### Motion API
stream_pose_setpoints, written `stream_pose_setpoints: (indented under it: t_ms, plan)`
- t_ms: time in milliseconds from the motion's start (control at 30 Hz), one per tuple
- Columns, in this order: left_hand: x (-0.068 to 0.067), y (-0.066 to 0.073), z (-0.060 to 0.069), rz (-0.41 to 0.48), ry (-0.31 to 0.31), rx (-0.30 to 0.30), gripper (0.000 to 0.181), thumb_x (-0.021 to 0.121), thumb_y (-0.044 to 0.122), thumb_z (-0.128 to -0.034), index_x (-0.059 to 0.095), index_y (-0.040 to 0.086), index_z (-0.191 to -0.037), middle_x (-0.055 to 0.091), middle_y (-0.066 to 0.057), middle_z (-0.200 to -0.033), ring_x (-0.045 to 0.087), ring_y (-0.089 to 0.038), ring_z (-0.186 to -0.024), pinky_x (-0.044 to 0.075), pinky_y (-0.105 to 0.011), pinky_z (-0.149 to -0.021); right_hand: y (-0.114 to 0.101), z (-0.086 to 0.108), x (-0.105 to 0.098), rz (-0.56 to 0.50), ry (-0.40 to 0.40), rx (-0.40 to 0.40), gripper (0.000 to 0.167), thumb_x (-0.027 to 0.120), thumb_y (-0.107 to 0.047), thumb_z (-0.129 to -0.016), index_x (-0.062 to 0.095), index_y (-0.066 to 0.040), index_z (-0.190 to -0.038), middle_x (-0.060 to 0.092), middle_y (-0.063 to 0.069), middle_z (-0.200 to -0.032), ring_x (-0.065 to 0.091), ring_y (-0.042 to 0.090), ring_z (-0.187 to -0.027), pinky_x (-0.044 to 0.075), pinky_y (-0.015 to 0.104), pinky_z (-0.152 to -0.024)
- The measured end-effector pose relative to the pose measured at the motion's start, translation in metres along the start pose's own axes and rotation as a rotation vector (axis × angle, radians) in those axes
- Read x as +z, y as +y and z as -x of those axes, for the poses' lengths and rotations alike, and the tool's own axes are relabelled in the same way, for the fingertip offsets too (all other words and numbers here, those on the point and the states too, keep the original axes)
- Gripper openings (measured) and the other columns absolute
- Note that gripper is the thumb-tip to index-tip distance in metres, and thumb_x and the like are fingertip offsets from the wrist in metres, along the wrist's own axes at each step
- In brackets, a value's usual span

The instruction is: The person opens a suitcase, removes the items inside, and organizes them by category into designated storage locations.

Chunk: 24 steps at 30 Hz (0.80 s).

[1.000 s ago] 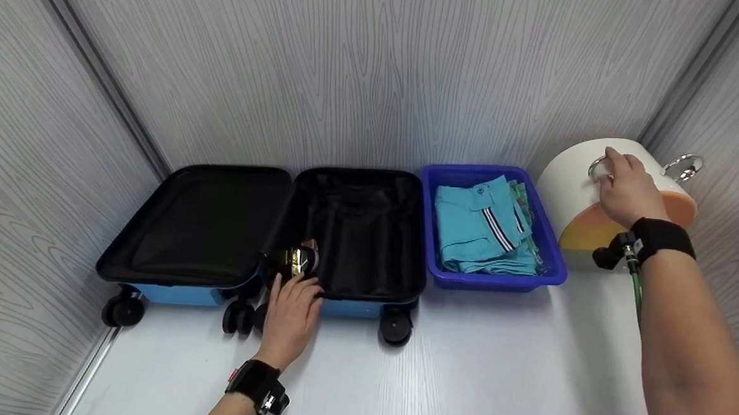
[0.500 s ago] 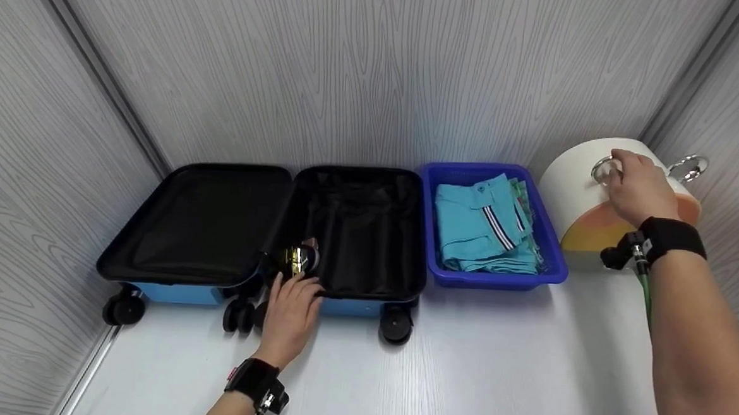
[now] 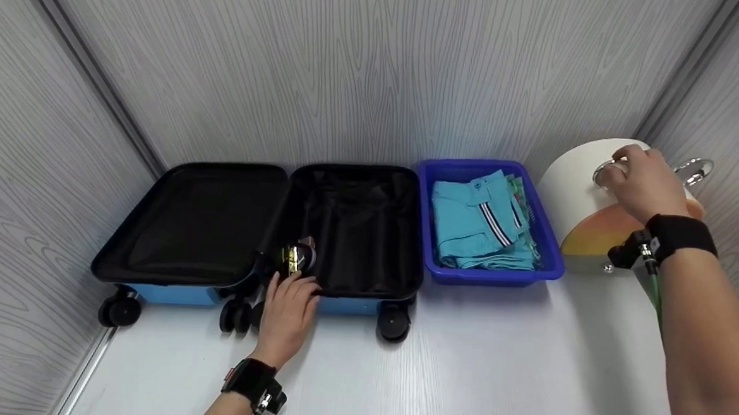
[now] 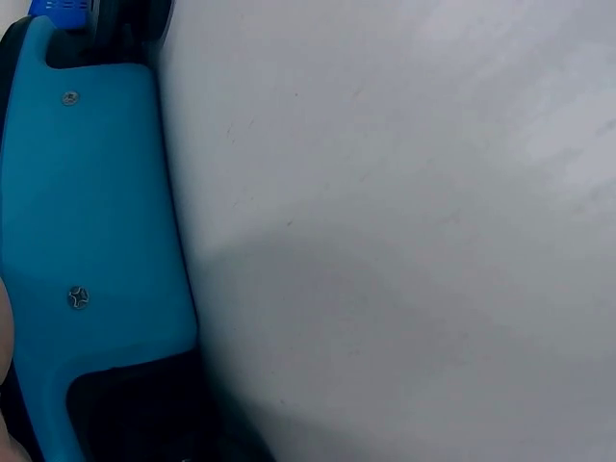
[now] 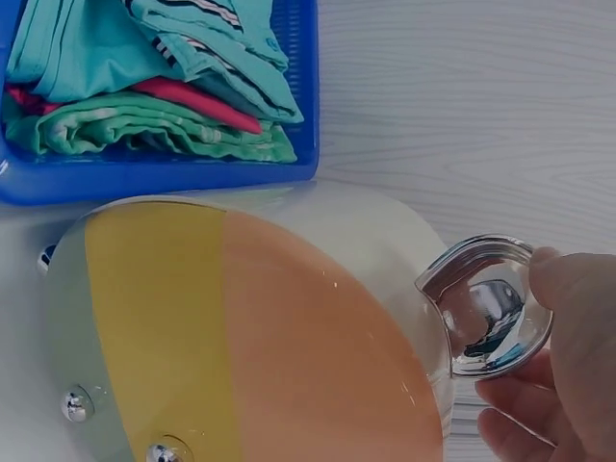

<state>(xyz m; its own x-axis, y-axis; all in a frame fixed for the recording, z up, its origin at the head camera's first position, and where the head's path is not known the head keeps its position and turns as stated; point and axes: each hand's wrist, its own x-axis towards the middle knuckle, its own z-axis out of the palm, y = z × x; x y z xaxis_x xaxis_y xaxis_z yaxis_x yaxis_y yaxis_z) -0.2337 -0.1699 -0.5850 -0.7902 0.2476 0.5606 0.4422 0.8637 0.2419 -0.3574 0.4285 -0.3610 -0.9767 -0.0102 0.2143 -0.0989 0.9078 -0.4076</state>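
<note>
Silvery handle (image 5: 489, 300) is pinched and partly hidden by the right hand (image 3: 650, 185).

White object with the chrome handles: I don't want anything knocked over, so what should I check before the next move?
1. Right hand secure on the near handle: ok, thumb and fingers hold it.
2. Other handle held too: not ok, no hand is on it.
3. White object apart from the blue basket: cannot tell; they sit close, contact unclear.
4. Folded clothes inside the basket: ok.
5. Suitcase open: ok, both halves lie side by side.
6. Left hand steady: cannot tell; it lies at the suitcase's near rim.
</note>
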Motion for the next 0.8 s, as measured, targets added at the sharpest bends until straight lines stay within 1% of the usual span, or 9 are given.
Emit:
stream_pose_setpoints:
  t_ms: [167, 267, 400, 500, 633, 700, 800]
  plan:
    - [-0.001, -0.001, 0.002, -0.001, 0.000, 0.003, 0.020, 0.057, 0.024, -0.1062, 0.068, 0.012, -0.117, 0.066, -0.008, -0.130, 0.050, -0.035, -0.134, 0.016, -0.054, -0.122, -0.001, 0.003, 0.000, 0.028, 0.003, -0.022, 0.053, 0.040, -0.034, -0.108, 0.054, 0.007, -0.138, 0.046, 0.037, -0.133, 0.041, 0.054, -0.124, 0.033, 0.070, -0.099]
    - [-0.001, -0.001, 0.003, 0.002, 0.008, 0.006, 0.020, 0.058, 0.024, -0.1057, 0.069, 0.011, -0.117, 0.066, -0.009, -0.130, 0.050, -0.036, -0.134, 0.016, -0.055, -0.122, -0.001, 0.005, -0.002, 0.043, -0.013, -0.030, 0.051, 0.042, -0.035, -0.107, 0.058, 0.007, -0.132, 0.049, 0.034, -0.127, 0.043, 0.051, -0.118, 0.035, 0.068, -0.095]
    - [-0.002, -0.001, 0.004, 0.010, 0.011, 0.009, 0.020, 0.058, 0.024, -0.1056, 0.069, 0.011, -0.117, 0.066, -0.009, -0.130, 0.050, -0.037, -0.133, 0.015, -0.055, -0.122, -0.002, 0.010, -0.007, 0.078, -0.044, -0.055, 0.047, 0.046, -0.034, -0.108, 0.059, 0.008, -0.124, 0.050, 0.033, -0.120, 0.046, 0.050, -0.110, 0.037, 0.066, -0.091]
    - [-0.003, -0.001, 0.005, 0.016, 0.012, 0.010, 0.020, 0.058, 0.024, -0.1057, 0.069, 0.011, -0.117, 0.066, -0.010, -0.131, 0.051, -0.037, -0.133, 0.016, -0.055, -0.122, -0.003, 0.015, -0.011, 0.108, -0.068, -0.092, 0.044, 0.049, -0.033, -0.109, 0.060, 0.008, -0.121, 0.053, 0.032, -0.118, 0.050, 0.050, -0.107, 0.039, 0.065, -0.091]
    - [-0.004, -0.001, 0.005, 0.022, 0.016, 0.008, 0.020, 0.058, 0.024, -0.1060, 0.069, 0.012, -0.117, 0.066, -0.009, -0.131, 0.050, -0.036, -0.134, 0.016, -0.054, -0.122, -0.005, 0.020, -0.023, 0.136, -0.141, -0.114, 0.042, 0.050, -0.036, -0.109, 0.061, 0.003, -0.121, 0.062, 0.027, -0.115, 0.057, 0.046, -0.105, 0.043, 0.062, -0.089]
    - [-0.004, -0.001, 0.005, 0.021, 0.015, 0.006, 0.020, 0.057, 0.024, -0.1062, 0.069, 0.012, -0.117, 0.065, -0.009, -0.131, 0.049, -0.035, -0.135, 0.016, -0.054, -0.122, -0.008, 0.022, -0.029, 0.148, -0.193, -0.103, 0.041, 0.050, -0.038, -0.108, 0.061, 0.000, -0.121, 0.065, 0.024, -0.114, 0.059, 0.043, -0.103, 0.043, 0.060, -0.087]
    - [-0.005, -0.002, 0.005, 0.019, 0.015, 0.006, 0.020, 0.057, 0.024, -0.1061, 0.069, 0.012, -0.117, 0.065, -0.009, -0.131, 0.049, -0.035, -0.134, 0.016, -0.055, -0.122, -0.013, 0.024, -0.037, 0.171, -0.260, -0.087, 0.042, 0.052, -0.039, -0.108, 0.061, 0.000, -0.120, 0.065, 0.024, -0.113, 0.059, 0.042, -0.102, 0.044, 0.059, -0.086]
